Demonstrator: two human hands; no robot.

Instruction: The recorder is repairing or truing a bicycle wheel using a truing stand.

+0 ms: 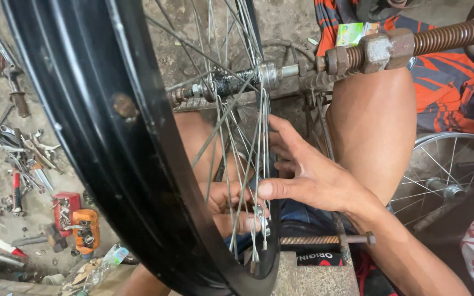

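A person sits with a black wheel rim [122,164] filling the left and centre of the frame, its hub and axle [231,83] at upper centre. The right hand [308,178], centre right, has its grip half open, thumb and fingers pressing thin spokes [241,164] without closing round them. The left hand [229,205], behind the spokes at lower centre, looks curled on a spoke end, though I cannot tell how firmly.

A fingertip could get pinched between crossing spokes if the rim turns, and a loose spoke may spring out.

Counted: two hands, two wheels, the second wheel [448,183] at lower right, one threaded rod with nuts [396,46] at upper right, and many scattered tools [26,153] on the floor at left.
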